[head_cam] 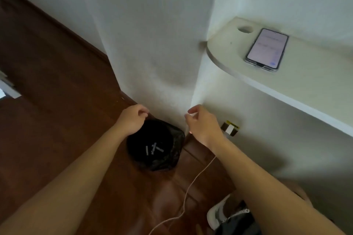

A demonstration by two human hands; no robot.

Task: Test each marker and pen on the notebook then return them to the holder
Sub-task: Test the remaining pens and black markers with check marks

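At the far left there is only dark wooden floor running along a white wall. Moving right, the left hand hangs above a black-lined bin that stands in the corner. Its fingers are curled loosely inward with nothing visible between them. Inside the bin lie a few small pale sticks; they could be caps or discarded pens, but they are too small to tell.

Just right of the corner, the right hand is also raised over the bin's edge, fingers half curled and thumb near the forefinger. It seems empty, though a very small item pinched there cannot be ruled out. A thin white cable trails across the floor below the right forearm. On the wall beyond the hand sits a small striped label. Farther right a pale shelf carries a lit phone, and a shoe shows at the bottom.

No notebook, marker, pen or holder is in view, so the task's things are somewhere outside this scene. As a judgement, the person is between steps, perhaps throwing out a dud. The next move calls for turning back to the notebook and picking up the next pen to test.
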